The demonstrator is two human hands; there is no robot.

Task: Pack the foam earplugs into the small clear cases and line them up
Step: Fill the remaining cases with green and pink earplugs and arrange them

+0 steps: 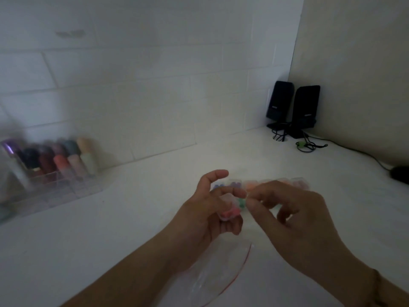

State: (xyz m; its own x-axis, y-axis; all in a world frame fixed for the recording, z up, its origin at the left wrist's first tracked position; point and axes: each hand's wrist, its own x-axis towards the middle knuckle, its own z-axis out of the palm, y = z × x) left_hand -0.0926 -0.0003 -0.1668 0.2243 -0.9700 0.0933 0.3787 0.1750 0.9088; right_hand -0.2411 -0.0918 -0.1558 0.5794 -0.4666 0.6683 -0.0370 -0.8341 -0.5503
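Observation:
My left hand (208, 209) grips a small clear case (229, 210) with pink earplugs in it, held above the white table. A green earplug (241, 202) shows between the two hands. My right hand (294, 216) pinches at the case's right side with thumb and forefinger. Behind the hands a row of several small clear cases (265, 183) with coloured earplugs lies on the table, partly hidden by my fingers. The picture is dim and blurred.
A clear zip bag with a red strip (221, 278) lies under my wrists. A clear organiser with coloured bottles (51, 169) stands at the left. Two black speakers (294, 109) with cables are in the back right corner. A dark object (400, 175) sits at the right edge.

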